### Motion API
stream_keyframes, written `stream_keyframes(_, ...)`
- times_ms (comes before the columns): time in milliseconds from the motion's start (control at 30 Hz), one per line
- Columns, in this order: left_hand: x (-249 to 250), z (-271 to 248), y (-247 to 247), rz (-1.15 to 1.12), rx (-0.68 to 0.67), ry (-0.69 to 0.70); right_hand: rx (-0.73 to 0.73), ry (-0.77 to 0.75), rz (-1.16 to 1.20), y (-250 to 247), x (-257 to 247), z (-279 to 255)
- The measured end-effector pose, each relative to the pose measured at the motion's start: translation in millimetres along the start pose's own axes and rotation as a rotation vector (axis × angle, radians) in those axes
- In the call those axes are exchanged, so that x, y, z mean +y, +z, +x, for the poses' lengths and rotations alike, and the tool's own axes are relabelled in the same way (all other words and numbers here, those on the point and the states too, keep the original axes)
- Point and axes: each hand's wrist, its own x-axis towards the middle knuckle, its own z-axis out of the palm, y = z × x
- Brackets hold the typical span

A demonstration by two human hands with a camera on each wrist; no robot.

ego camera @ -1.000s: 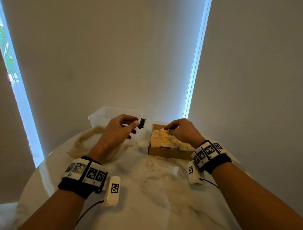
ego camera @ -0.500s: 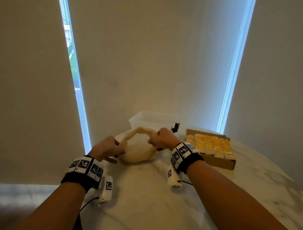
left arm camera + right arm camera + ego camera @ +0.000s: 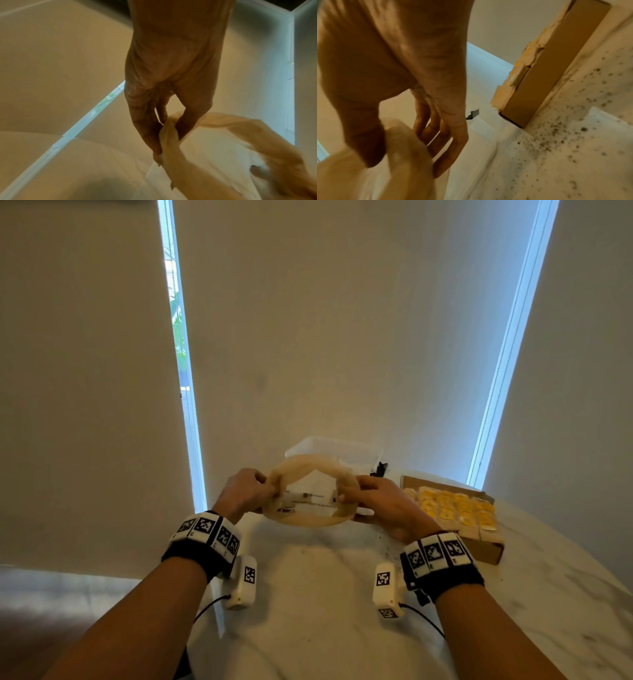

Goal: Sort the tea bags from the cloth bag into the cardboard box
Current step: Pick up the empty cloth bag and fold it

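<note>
Head view: tea bags in cardboard box.

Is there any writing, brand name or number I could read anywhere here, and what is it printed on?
No text here can be read.
Wristbands and wrist pods: black-and-white square code patterns, not words.
Tea bags in the cardboard box: yellow prints, too blurred to read.
Cloth bag, gripped by the left hand and right hand: dark marks inside the mouth, too small to read.
</note>
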Motion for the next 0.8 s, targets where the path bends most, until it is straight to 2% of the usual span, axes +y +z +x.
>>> stream_keyframes(67,-2,-1,-6,-0.032,0.072,-0.043,-0.011,-0.007,0.042,-3,5,-5)
stream_keyframes(133,-3,-4,-10,-0.029,0.157,-0.054,0.040,-0.012,0.046,-3,10,-5)
stream_keyframes(267,5,-9,-2,0.041,0.243,0.046,0.223,-0.066,-0.093,9,12,-2)
stream_keyframes(300,7,-9,2,0.039,0.225,0.072,0.276,-0.066,-0.136,12,13,-1)
stream_keyframes(367,13,-10,7,0.013,0.104,0.072,0.332,-0.051,-0.169,13,19,-2)
stream_keyframes(467,22,-15,10,-0.185,-0.157,-0.026,0.224,0.015,-0.022,0,29,-10)
stream_keyframes(533,25,-19,6,-0.220,-0.246,-0.003,0.159,0.054,0.196,-11,28,-18)
stream_keyframes(567,24,-19,4,-0.219,-0.237,0.028,0.136,0.057,0.285,-16,26,-22)
stream_keyframes(633,18,-16,-2,-0.174,-0.125,0.108,0.097,0.028,0.314,-26,25,-26)
stream_keyframes(700,12,-14,-6,-0.098,-0.008,0.183,0.079,-0.013,0.226,-32,24,-29)
stream_keyframes(800,16,-21,-3,-0.019,0.101,0.213,0.193,-0.028,0.039,-27,21,-32)
